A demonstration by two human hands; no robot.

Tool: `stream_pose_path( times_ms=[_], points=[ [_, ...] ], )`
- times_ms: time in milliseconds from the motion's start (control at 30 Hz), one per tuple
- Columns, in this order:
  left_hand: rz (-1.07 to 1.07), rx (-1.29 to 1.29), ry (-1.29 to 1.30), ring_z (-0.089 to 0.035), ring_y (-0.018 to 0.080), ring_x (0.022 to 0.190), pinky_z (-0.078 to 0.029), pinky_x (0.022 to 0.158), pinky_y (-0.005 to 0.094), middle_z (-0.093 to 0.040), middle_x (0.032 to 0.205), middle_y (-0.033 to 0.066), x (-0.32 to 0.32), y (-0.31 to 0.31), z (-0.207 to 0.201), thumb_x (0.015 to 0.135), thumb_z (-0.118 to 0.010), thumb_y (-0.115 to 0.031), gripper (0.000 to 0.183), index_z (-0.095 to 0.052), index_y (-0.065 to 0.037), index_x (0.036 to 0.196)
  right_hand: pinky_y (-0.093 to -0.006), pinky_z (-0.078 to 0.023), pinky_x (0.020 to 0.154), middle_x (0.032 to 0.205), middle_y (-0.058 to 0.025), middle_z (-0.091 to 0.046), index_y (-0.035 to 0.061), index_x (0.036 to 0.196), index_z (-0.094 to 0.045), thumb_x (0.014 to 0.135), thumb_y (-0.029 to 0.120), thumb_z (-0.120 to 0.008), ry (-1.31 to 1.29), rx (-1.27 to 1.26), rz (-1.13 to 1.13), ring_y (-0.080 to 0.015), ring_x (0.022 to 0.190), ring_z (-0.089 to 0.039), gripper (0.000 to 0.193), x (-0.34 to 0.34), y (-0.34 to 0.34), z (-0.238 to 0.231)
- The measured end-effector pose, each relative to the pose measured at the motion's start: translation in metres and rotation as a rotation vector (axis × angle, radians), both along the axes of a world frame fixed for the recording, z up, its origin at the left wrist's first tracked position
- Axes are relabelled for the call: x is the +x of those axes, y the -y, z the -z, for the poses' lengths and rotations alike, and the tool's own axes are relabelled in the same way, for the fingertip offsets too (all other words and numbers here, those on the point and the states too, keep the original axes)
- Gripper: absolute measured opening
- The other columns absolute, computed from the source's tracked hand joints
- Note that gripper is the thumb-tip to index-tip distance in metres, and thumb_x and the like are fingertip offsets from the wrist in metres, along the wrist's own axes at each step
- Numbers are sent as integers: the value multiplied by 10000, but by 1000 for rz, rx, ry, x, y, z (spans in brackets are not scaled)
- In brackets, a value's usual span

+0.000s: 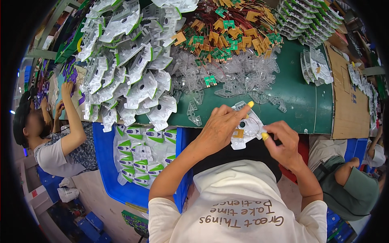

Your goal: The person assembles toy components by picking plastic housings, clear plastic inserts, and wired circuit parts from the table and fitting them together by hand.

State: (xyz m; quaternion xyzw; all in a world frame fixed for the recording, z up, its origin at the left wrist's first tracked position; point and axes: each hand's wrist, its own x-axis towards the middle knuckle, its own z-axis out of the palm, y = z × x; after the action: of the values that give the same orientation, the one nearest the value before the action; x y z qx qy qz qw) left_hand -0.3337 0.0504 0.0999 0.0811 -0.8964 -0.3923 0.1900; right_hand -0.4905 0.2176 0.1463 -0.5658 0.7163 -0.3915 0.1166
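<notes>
My left hand [219, 126] grips a white plastic housing [253, 128] above my lap, just in front of the bench edge. A yellow finger cot covers one of its fingertips. A tan, fork-shaped circuit board [239, 133] sits in the housing, and a thin red wire runs across the housing's inside. At the housing's right edge my right hand [282, 142] is closed, with its own yellow-capped fingertip against the rim. What lies beneath its fingers is partly hidden. Loose clear plastic parts [243, 77] lie on the green bench [300, 101] beyond my hands.
A tall stack of white-and-green housings [137, 93] stands left; more [314, 67] stand right. Wired circuit boards [231, 36] are heaped at the back. A blue bin [107, 170] of wrapped housings is at my left. Co-workers sit left [60, 150] and right [348, 182].
</notes>
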Motion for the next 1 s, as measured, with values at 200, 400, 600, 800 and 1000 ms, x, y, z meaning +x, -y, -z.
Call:
stream_pose_path(
  times_ms=[200, 400, 600, 800, 1000],
  points=[
    [-37, 53, -116, -568, 312, 914, -434, 812, 399, -660, 1054, 121, 3, -1, 1, 780, -625, 85, 560, -510, -9, 1320, -287, -508, 578, 753, -108, -630, 14, 1009, -557, 825, -35, -624, 314, 76, 138, -169, 635, -645, 202, 5, -7, 30],
    [-280, 1, -234, -618, 338, 872, -488, 771, 386, -671, 993, 156, 7, -8, -42, 787, -687, 49, 306, -632, 13, 1085, -207, -450, 584, 780, -7, -582, 16, 999, -548, 871, -36, -574, 371, -169, 501, -45, 670, -555, 141, -83, -26, 2],
    [-163, 211, -209, -644, 292, 828, -514, 732, 360, -687, 956, 136, -21, -61, -49, 777, -708, 36, 255, -675, 4, 1028, -179, -380, 500, 757, 9, -561, 14, 1028, -528, 897, -15, -540, 332, -316, 650, -30, 579, -478, 135, -196, -28, -21],
    [-103, 315, -200, -647, 285, 830, -515, 727, 343, -686, 952, 139, -31, -96, -34, 780, -707, 36, 255, -677, 13, 1032, -179, -388, 496, 755, 2, -575, 9, 1071, -532, 901, 4, -545, 335, -305, 685, -34, 576, -490, 171, -224, -23, -2],
    [-224, 452, -74, -651, 285, 823, -514, 732, 339, -690, 947, 144, -6, -108, -15, 798, -707, 7, 229, -676, 15, 1024, -191, -395, 473, 738, -20, -595, -12, 1175, -594, 972, 125, -521, 510, -337, 715, -43, 569, -498, 255, -223, -39, 20]
  ],
)
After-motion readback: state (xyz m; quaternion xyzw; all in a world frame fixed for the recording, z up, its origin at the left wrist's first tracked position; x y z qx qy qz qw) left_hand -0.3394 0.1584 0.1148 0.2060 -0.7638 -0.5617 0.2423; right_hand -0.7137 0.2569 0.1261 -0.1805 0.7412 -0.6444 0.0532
